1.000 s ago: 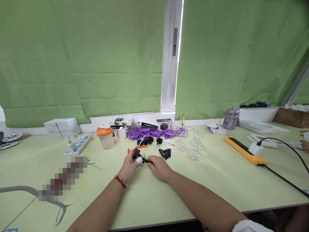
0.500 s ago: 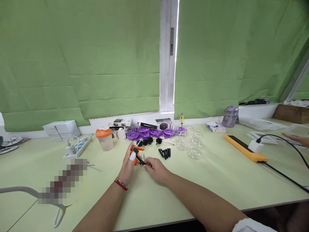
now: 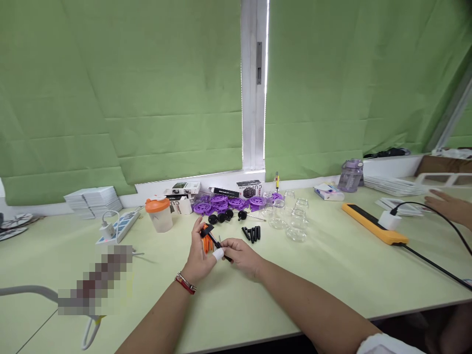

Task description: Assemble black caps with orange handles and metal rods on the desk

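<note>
My left hand (image 3: 198,260) is closed on a small orange and black plastic part (image 3: 207,238), held just above the table; its thumb tip wears a white cover. My right hand (image 3: 240,256) pinches a thin black rod (image 3: 220,249) that meets that part. Just beyond the hands lie several short black pegs (image 3: 252,233), black knobs (image 3: 223,217), purple gear-like discs (image 3: 228,202) and clear glass jars (image 3: 291,218).
An orange-lidded cup (image 3: 158,215) and a white power strip (image 3: 118,227) stand at the left, paper stacks (image 3: 93,200) behind. A yellow power strip (image 3: 373,224) with black cable and a purple bottle (image 3: 349,175) are at the right. Another person's hand (image 3: 448,206) reaches in at the far right.
My left hand has lifted and turned the orange and black part upright. My right hand stayed on the rod. The other person's hand has come further into view at the right.
</note>
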